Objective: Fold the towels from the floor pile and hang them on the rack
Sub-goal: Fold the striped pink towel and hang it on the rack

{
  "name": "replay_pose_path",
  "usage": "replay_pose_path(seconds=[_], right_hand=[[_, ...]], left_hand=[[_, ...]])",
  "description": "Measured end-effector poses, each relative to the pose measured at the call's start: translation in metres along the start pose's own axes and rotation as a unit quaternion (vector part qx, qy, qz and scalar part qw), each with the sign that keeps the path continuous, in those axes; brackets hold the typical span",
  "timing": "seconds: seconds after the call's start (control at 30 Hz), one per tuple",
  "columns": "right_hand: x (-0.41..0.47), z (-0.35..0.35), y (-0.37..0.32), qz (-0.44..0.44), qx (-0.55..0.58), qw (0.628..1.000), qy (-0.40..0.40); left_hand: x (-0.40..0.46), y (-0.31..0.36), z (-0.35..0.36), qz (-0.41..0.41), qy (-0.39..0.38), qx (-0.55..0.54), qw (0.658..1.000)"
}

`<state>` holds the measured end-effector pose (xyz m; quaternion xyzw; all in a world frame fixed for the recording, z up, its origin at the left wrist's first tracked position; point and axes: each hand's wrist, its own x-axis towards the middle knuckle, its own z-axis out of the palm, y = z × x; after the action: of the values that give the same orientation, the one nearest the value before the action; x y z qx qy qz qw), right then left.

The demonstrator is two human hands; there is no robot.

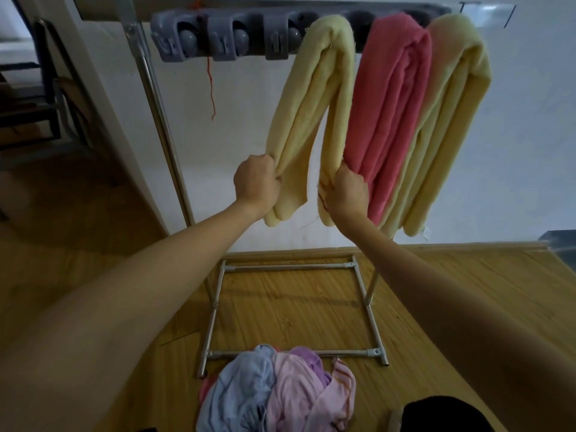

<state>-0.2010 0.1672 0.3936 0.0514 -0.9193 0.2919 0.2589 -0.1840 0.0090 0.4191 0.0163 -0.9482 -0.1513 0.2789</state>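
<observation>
A folded pale yellow towel (314, 98) hangs over the top bar of the metal rack (159, 116), its two halves falling apart like an upside-down V. My left hand (257, 182) grips the lower part of the left half. My right hand (344, 190) grips the lower part of the right half. Right of it hang a folded pink towel (389, 110) and another folded yellow towel (448, 120). On the floor at the bottom lies the pile of towels (277, 391), light blue, pink and purple, against the rack's front base bar.
A grey plastic holder strip (224, 35) with round balls is fixed along the top, with a red thread hanging from it. The rack's base frame (369, 313) rests on the wooden floor. A white wall stands behind. A dark chair (50, 98) is at the left.
</observation>
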Motion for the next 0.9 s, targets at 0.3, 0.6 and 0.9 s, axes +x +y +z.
replay_pose_path(seconds=[0.3, 0.6, 0.9], right_hand=[[-0.022, 0.016, 0.030, -0.028, 0.143, 0.982, -0.118], [-0.144, 0.080, 0.108, 0.033, 0.070, 0.966, -0.248], [-0.296, 0.146, 0.185, -0.008, -0.060, 0.811, -0.581]], left_hand=[[-0.046, 0.002, 0.048, -0.095, -0.205, -0.282, 0.932], [-0.154, -0.062, 0.128, -0.186, -0.318, -0.226, 0.902], [-0.314, -0.132, 0.208, -0.228, -0.487, -0.092, 0.838]])
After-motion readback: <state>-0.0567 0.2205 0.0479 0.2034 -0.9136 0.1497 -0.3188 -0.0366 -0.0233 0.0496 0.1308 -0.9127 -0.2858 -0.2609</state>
